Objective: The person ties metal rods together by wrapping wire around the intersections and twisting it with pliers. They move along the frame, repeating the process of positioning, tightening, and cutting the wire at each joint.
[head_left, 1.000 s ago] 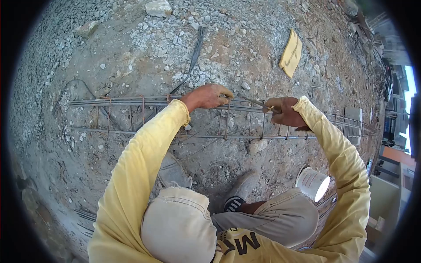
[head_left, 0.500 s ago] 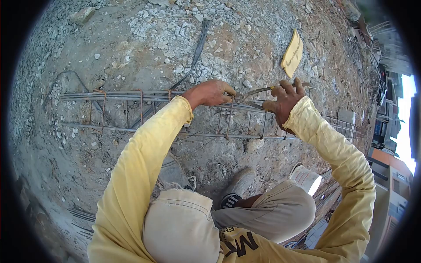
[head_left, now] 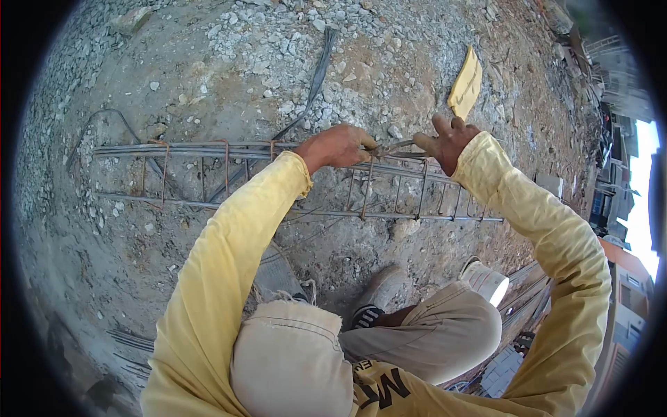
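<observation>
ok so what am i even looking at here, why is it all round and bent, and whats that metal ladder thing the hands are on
The picture comes from one camera worn on a person's head, looking down past their own knees; its wide lens bends the edges and leaves the dark round border. There is no machine here, only two bare hands coming out of yellow sleeves.

The "ladder" is a rebar cage: long steel bars joined by thin loops, lying on dirt and gravel. The left hand grips its top bar. The right hand holds a pincer tool, whose tip meets the bar right beside the left hand.

Around it lie a yellow folded thing on the ground beyond the cage, a dark strap across the gravel, and a white bucket near the person's right knee. A shoe shows between the legs.
</observation>
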{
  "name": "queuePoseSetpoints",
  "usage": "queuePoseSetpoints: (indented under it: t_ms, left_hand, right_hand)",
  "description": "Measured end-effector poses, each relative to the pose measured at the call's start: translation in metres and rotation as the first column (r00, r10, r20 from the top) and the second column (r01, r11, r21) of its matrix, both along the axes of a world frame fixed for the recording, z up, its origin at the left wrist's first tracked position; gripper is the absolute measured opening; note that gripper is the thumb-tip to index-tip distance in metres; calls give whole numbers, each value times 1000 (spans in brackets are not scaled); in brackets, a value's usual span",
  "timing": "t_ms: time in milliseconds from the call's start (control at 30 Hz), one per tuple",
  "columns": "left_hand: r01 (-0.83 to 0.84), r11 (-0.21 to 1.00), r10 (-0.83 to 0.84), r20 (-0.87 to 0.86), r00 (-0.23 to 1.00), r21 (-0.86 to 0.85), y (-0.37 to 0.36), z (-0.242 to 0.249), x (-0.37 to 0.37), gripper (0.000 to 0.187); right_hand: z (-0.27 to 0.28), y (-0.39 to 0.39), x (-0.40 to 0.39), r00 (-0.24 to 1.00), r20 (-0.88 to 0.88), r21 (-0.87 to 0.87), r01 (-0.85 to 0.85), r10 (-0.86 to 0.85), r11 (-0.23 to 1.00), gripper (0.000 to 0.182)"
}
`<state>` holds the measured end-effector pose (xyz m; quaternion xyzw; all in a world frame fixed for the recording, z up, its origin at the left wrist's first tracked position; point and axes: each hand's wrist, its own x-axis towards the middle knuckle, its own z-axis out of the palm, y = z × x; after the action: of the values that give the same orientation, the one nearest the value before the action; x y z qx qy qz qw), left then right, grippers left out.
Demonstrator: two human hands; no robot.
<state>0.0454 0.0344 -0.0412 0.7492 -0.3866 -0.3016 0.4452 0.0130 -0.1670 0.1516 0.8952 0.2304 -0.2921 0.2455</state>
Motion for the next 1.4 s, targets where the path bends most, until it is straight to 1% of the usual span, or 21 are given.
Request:
queuePoseSetpoints:
  t_ms: [67, 167, 233, 267, 300, 400, 467, 533, 567, 667, 733, 833, 933, 1033, 1100, 1133, 1167, 1200, 1233, 1333, 1400]
  left_hand:
    - [-9, 999, 10, 45, 999, -32, -2, -7, -1, 34]
    - [-53, 997, 57, 77, 995, -55, 0, -10, -5, 34]
    - [-55, 996, 61, 95, 994, -64, 1, -7, -6, 35]
    - [-60, 996, 67, 103, 992, -69, 2, -6, -7, 35]
    - [-59, 997, 65, 91, 994, -59, 3, -4, -8, 34]
    - [-52, 998, 54, 61, 997, -33, 3, -2, -7, 33]
    - [-42, 999, 43, 48, 998, -19, 1, -6, -7, 34]
    - [-37, 999, 37, 34, 999, -5, 1, -1, -6, 34]
    - [-40, 999, 40, 26, 999, 3, 3, 2, -6, 34]
    - [-56, 998, 56, 10, 998, -1, 5, 4, -9, 34]
    - [-56, 998, 56, 4, 998, -3, 5, 2, -8, 34]
    - [-52, 999, 52, 9, 999, -5, 3, 2, -7, 34]
    - [-45, 999, 46, 21, 999, -15, 2, 1, -6, 33]
    - [-53, 998, 54, 44, 998, -29, 1, -4, -7, 32]
    - [-54, 998, 56, 51, 997, -31, 1, -5, -7, 32]
    - [-49, 998, 51, 47, 998, -29, 2, -3, -7, 32]
    - [-43, 999, 45, 42, 998, -30, 2, -1, -7, 32]
    - [-42, 999, 43, 38, 998, -28, 2, 1, -7, 32]
    - [-45, 999, 46, 34, 998, -25, 2, 2, -6, 32]
    - [-70, 997, 71, 25, 997, -36, 3, -3, -8, 32]
    - [-70, 997, 70, 23, 997, -35, 3, -5, -8, 31]
  right_hand:
    - [-9, -2, 2, 990, 9, 6, 142, -142, 990, 26]
    - [-11, -20, 16, 898, -403, 69, 225, -179, 972, 31]
    - [7, -5, 18, 544, -562, -83, 713, -624, 696, 33]
    - [19, 4, 19, 280, -595, -190, 862, -753, 470, 35]
    - [28, 11, 16, 121, -599, -214, 928, -791, 304, 33]
    - [13, -5, -6, 168, -630, -127, 941, -758, 315, 40]
    - [-3, -9, -27, 446, -505, -12, 852, -739, 523, 29]
    - [-14, -14, -50, 514, -456, 89, 839, -727, 537, 27]
    - [-36, -35, -68, 723, -363, 303, 688, -587, 660, 29]
    - [-70, -53, -92, 780, -277, 436, 623, -561, 650, 32]
    - [-61, -48, -89, 815, -246, 410, 578, -525, 705, 41]
    - [-37, -41, -81, 917, -98, 395, 392, -386, 831, 51]
    - [-17, -39, -74, 977, 165, 456, 43, -132, 889, 53]
    - [1, -25, -67, 984, 87, 369, 115, -158, 922, 51]
    - [11, -17, -61, 970, -43, 327, 242, -241, 913, 41]
    - [16, -14, -46, 812, -287, 245, 575, -508, 780, 41]
    - [19, -12, -24, 526, -479, 80, 823, -702, 562, 42]
    - [21, -12, -11, 160, -586, -139, 946, -794, 294, 45]
    - [17, -25, -16, -190, -714, -166, 981, -674, -100, 50]
    - [9, -35, -13, -71, -732, -159, 985, -678, 69, 49]
    - [6, -32, -11, 130, -650, -124, 954, -748, 273, 46]
